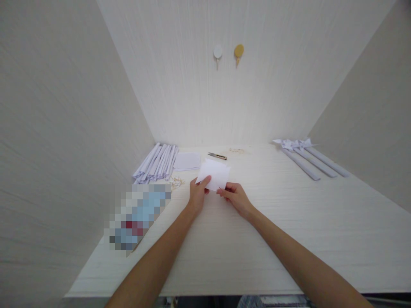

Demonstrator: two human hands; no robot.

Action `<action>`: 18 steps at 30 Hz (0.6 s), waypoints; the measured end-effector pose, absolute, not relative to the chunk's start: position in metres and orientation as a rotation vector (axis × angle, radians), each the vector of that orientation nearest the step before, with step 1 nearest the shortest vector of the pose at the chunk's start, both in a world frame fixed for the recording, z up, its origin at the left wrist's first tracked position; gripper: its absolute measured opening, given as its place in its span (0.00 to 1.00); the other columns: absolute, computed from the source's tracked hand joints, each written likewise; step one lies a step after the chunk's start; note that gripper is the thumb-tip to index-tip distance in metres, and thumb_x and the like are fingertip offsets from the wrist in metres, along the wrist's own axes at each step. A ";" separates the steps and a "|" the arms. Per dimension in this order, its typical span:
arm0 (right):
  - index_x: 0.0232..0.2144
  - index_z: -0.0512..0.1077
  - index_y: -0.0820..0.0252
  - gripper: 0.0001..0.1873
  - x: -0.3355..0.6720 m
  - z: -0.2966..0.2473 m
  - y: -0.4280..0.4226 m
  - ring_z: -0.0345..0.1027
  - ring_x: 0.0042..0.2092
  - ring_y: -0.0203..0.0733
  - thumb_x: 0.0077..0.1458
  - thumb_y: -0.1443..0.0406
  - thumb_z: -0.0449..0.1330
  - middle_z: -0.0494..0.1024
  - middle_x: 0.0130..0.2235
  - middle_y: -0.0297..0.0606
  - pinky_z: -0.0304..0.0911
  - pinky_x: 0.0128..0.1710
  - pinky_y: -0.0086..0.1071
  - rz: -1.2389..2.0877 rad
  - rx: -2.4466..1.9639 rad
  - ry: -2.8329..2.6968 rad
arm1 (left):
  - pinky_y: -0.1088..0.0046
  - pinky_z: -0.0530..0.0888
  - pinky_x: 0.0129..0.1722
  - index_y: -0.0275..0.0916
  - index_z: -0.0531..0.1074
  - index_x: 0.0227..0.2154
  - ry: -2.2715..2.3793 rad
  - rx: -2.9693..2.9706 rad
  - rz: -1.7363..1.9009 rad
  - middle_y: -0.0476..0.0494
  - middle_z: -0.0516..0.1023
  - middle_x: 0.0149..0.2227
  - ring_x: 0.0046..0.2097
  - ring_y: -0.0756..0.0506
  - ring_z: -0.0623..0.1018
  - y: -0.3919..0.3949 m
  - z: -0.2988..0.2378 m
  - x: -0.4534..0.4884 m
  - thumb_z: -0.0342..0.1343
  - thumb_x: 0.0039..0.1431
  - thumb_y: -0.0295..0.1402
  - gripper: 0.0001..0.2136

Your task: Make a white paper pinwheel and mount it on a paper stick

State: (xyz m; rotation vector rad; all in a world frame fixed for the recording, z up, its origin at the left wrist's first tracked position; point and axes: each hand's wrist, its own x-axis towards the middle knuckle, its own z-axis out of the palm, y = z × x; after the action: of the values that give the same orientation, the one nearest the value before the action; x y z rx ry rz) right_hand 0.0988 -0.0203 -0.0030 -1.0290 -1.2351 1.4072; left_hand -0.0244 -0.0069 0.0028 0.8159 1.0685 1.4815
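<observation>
A white sheet of paper [214,173] is held up over the middle of the table, slightly tilted. My left hand [198,194] grips its lower left edge, thumb on top and the other fingers underneath. At the lower right corner, my right hand [236,196] pinches the same paper between thumb and fingers. Just behind the paper lie small thread snips [217,156]. A flat stack of white paper squares [187,161] sits behind and left of my left hand, with a small pile of short whitish bits [176,182] in front of it.
Many rolled paper tubes [156,162] are piled at the back left. A pixelated bluish object [144,216] lies in front of them. White paper pinwheels on rolled sticks [302,164] lie at the back right. Two hooks [238,51] are on the back wall; panels enclose both sides.
</observation>
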 end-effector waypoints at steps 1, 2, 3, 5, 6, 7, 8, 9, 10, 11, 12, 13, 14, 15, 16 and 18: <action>0.14 0.67 0.61 0.10 0.099 -0.003 -0.020 0.49 0.19 0.28 0.34 0.62 0.63 0.61 0.15 0.27 0.41 0.20 0.28 1.407 -1.031 -1.184 | 0.79 0.55 0.17 0.35 0.66 0.19 1.070 0.809 1.481 0.53 0.65 0.17 0.19 0.56 0.62 -0.007 0.003 -0.025 0.62 0.32 0.38 0.13; 0.13 0.66 0.61 0.11 0.099 -0.003 -0.020 0.49 0.19 0.28 0.34 0.62 0.63 0.61 0.15 0.27 0.42 0.20 0.28 1.408 -1.029 -1.124 | 0.79 0.55 0.17 0.35 0.66 0.18 1.071 0.806 1.475 0.53 0.66 0.17 0.19 0.56 0.62 -0.007 0.003 -0.025 0.62 0.32 0.38 0.13; 0.13 0.65 0.61 0.11 0.099 -0.003 -0.019 0.50 0.19 0.28 0.34 0.62 0.63 0.62 0.15 0.27 0.42 0.20 0.28 1.411 -1.021 -1.058 | 0.79 0.56 0.17 0.34 0.66 0.18 1.070 0.806 1.466 0.53 0.66 0.17 0.20 0.56 0.62 -0.008 0.004 -0.025 0.62 0.32 0.37 0.13; 0.14 0.63 0.61 0.12 0.099 -0.002 -0.019 0.51 0.19 0.28 0.33 0.62 0.63 0.62 0.16 0.27 0.43 0.19 0.27 1.422 -0.998 -0.931 | 0.79 0.56 0.17 0.34 0.68 0.18 1.060 0.808 1.446 0.52 0.67 0.18 0.20 0.56 0.62 -0.008 0.005 -0.024 0.62 0.32 0.36 0.12; 0.14 0.63 0.60 0.12 0.100 -0.002 -0.019 0.51 0.19 0.27 0.33 0.62 0.64 0.62 0.16 0.27 0.44 0.19 0.27 1.428 -0.983 -0.877 | 0.79 0.56 0.17 0.34 0.68 0.18 1.050 0.809 1.436 0.51 0.68 0.18 0.20 0.56 0.63 -0.009 0.005 -0.024 0.62 0.31 0.36 0.12; 0.15 0.63 0.60 0.12 0.100 -0.001 -0.018 0.51 0.19 0.27 0.32 0.62 0.64 0.62 0.16 0.27 0.44 0.19 0.26 1.433 -0.968 -0.832 | 0.79 0.56 0.17 0.34 0.69 0.19 1.039 0.811 1.425 0.51 0.69 0.19 0.20 0.56 0.63 -0.009 0.006 -0.024 0.62 0.31 0.35 0.11; 0.15 0.63 0.60 0.13 0.101 0.000 -0.018 0.51 0.19 0.27 0.32 0.62 0.64 0.62 0.16 0.26 0.44 0.19 0.26 1.437 -0.953 -0.796 | 0.79 0.57 0.17 0.33 0.70 0.19 1.028 0.818 1.412 0.51 0.70 0.19 0.20 0.56 0.63 -0.009 0.006 -0.024 0.62 0.31 0.35 0.11; 0.15 0.63 0.60 0.13 0.101 0.000 -0.018 0.51 0.19 0.27 0.32 0.62 0.64 0.62 0.16 0.27 0.45 0.18 0.26 1.440 -0.938 -0.767 | 0.79 0.57 0.17 0.33 0.70 0.19 1.019 0.828 1.399 0.50 0.70 0.19 0.20 0.56 0.63 -0.009 0.006 -0.023 0.62 0.31 0.34 0.11; 0.16 0.64 0.60 0.13 0.102 0.001 -0.018 0.51 0.19 0.27 0.32 0.61 0.65 0.63 0.16 0.27 0.45 0.18 0.26 1.441 -0.924 -0.744 | 0.79 0.57 0.16 0.33 0.70 0.18 1.016 0.843 1.385 0.51 0.70 0.18 0.19 0.56 0.63 -0.009 0.006 -0.023 0.62 0.31 0.34 0.10; 0.16 0.64 0.61 0.13 0.102 0.002 -0.018 0.51 0.19 0.26 0.31 0.61 0.65 0.63 0.17 0.27 0.45 0.18 0.26 1.442 -0.913 -0.728 | 0.79 0.57 0.16 0.33 0.69 0.17 1.018 0.863 1.370 0.51 0.69 0.18 0.19 0.56 0.63 -0.008 0.005 -0.023 0.62 0.31 0.33 0.10; 0.16 0.64 0.61 0.13 0.103 0.002 -0.017 0.51 0.19 0.26 0.31 0.61 0.65 0.63 0.17 0.27 0.45 0.18 0.25 1.442 -0.904 -0.717 | 0.79 0.57 0.16 0.33 0.69 0.17 1.024 0.886 1.352 0.51 0.69 0.17 0.18 0.56 0.63 -0.008 0.004 -0.022 0.62 0.31 0.33 0.10; 0.16 0.65 0.61 0.14 0.103 0.003 -0.017 0.51 0.19 0.26 0.31 0.60 0.66 0.63 0.17 0.27 0.45 0.18 0.25 1.442 -0.898 -0.710 | 0.79 0.57 0.16 0.33 0.69 0.16 1.036 0.908 1.335 0.51 0.68 0.16 0.18 0.55 0.63 -0.008 0.003 -0.022 0.62 0.31 0.33 0.09; 0.17 0.65 0.61 0.14 0.104 0.003 -0.017 0.51 0.19 0.26 0.31 0.60 0.66 0.63 0.16 0.26 0.45 0.18 0.25 1.439 -0.894 -0.706 | 0.79 0.57 0.16 0.33 0.69 0.17 1.052 0.930 1.320 0.51 0.69 0.16 0.18 0.55 0.64 -0.008 0.002 -0.021 0.62 0.31 0.32 0.09; 0.17 0.64 0.61 0.15 0.104 0.003 -0.017 0.51 0.19 0.26 0.31 0.60 0.66 0.62 0.16 0.26 0.45 0.18 0.25 1.434 -0.891 -0.708 | 0.79 0.58 0.16 0.33 0.69 0.17 1.067 0.948 1.311 0.51 0.69 0.16 0.18 0.55 0.64 -0.008 0.001 -0.021 0.62 0.31 0.32 0.09; 0.16 0.64 0.60 0.15 0.105 0.003 -0.017 0.51 0.19 0.26 0.31 0.59 0.66 0.62 0.16 0.26 0.45 0.18 0.25 1.429 -0.891 -0.718 | 0.79 0.58 0.16 0.33 0.70 0.18 1.078 0.959 1.311 0.51 0.70 0.16 0.18 0.54 0.65 -0.008 0.000 -0.021 0.63 0.31 0.32 0.09; 0.16 0.63 0.60 0.16 0.104 0.002 -0.017 0.51 0.18 0.26 0.33 0.58 0.65 0.62 0.16 0.26 0.45 0.18 0.25 1.412 -0.905 -0.784 | 0.79 0.59 0.17 0.33 0.70 0.19 1.090 0.959 1.340 0.50 0.71 0.18 0.19 0.54 0.66 -0.009 -0.001 -0.021 0.63 0.31 0.32 0.10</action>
State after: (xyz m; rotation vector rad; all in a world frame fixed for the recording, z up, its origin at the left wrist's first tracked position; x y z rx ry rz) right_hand 0.1041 -0.0174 0.0022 -0.9055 -0.7835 1.4119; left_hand -0.0205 -0.0086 -0.0011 0.9590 1.0901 1.3403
